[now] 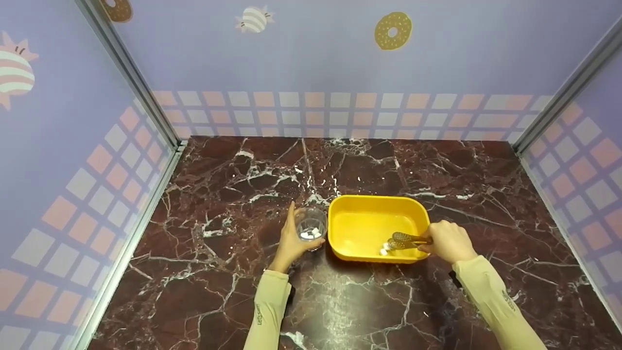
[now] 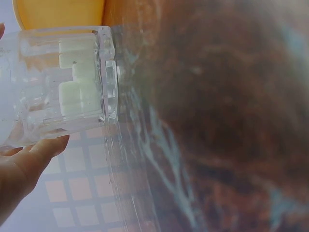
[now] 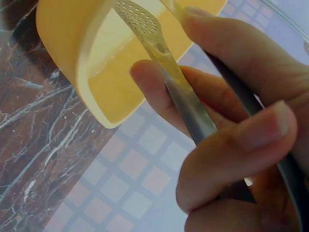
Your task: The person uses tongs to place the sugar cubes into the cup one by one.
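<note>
My left hand point(image 1: 290, 243) holds a clear drinking glass point(image 1: 311, 217), thumb on the near side and fingers on the far side. Several small white cubes point(image 2: 77, 92) lie in the bottom of the glass, which stands upright on the tabletop. In my right hand point(image 1: 452, 240) is a pair of metal tongs point(image 1: 404, 240), gripped by the handles. Their perforated tips reach down into a yellow plastic basin point(image 1: 357, 223), beside a few loose white cubes point(image 1: 384, 251) near its front wall. Whether the tips touch those cubes I cannot tell.
The basin stands just right of the glass on a dark red marbled tabletop point(image 1: 228, 282). Purple wall panels point(image 1: 311, 58) with checks close off the back and both sides. Metal frame strips point(image 1: 131, 73) run along the corners.
</note>
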A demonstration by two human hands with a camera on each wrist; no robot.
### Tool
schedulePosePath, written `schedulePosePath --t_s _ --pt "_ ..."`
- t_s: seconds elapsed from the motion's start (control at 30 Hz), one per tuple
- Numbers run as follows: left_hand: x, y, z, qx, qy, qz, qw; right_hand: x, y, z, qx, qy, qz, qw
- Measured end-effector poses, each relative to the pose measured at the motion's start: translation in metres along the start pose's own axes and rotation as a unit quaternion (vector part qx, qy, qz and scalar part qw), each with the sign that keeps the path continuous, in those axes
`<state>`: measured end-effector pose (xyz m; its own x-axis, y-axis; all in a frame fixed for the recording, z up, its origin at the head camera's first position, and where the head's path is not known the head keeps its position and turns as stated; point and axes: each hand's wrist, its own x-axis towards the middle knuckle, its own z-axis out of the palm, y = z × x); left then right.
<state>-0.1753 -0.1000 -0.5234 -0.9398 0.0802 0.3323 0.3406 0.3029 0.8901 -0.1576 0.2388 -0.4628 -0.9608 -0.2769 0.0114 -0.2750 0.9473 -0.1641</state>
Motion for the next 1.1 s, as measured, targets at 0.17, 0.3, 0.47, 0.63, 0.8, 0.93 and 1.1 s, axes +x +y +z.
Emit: schedulePosePath --t_s 0.17,0.3,0.47,0.63,0.8,0.93,1.1 --pt "0.000 0.002 -0.001 0.008 0.000 0.003 1.0000 0.002 -0.001 -0.003 -0.005 -0.004 0.002 1.000" --pt "0.000 0.003 -0.002 0.005 0.001 0.001 1.0000 0.003 -0.002 -0.005 -0.005 -0.006 0.001 1.000" --pt "0.000 0.004 -0.001 0.003 0.005 -0.001 1.0000 0.005 -0.001 -0.006 -0.005 -0.008 0.000 1.000" --pt "0.001 0.003 -0.001 0.001 0.004 0.003 1.0000 0.006 0.000 -0.006 -0.005 -0.006 -0.002 1.000" --pt "0.000 0.003 -0.002 0.005 -0.001 0.000 1.0000 0.006 0.000 -0.006 -0.005 -0.003 -0.004 1.000" --pt "0.002 -0.008 0.000 0.003 -0.001 -0.003 1.0000 0.007 0.000 -0.007 0.000 0.001 -0.001 1.000" --pt "0.004 -0.034 0.006 0.017 0.004 -0.008 0.9998 0.007 0.002 -0.006 0.006 -0.001 0.000 1.000"
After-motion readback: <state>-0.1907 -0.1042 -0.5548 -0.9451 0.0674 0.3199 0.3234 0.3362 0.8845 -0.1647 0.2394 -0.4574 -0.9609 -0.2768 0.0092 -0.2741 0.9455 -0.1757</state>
